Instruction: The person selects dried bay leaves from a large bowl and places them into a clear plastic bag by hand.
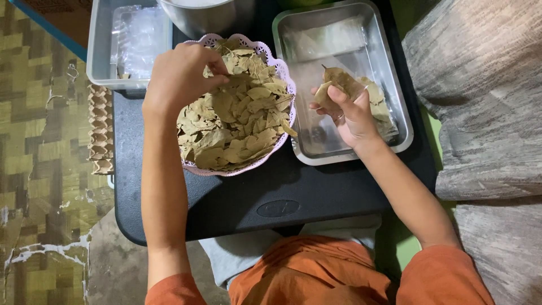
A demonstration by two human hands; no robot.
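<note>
A pale pink plastic basket with a scalloped rim holds a heap of dried bay leaves on a dark table. My left hand reaches into the basket's upper left side, fingers pinching at a leaf in the heap. My right hand hovers over a metal tray to the right and grips a small bunch of dried leaves. More leaves lie in the tray under that hand, beside a clear plastic bag.
A grey plastic bin with clear bags stands at the back left, a steel bowl behind the basket. A cardboard egg carton pokes out at the table's left edge. Grey cushions lie to the right, patterned floor to the left.
</note>
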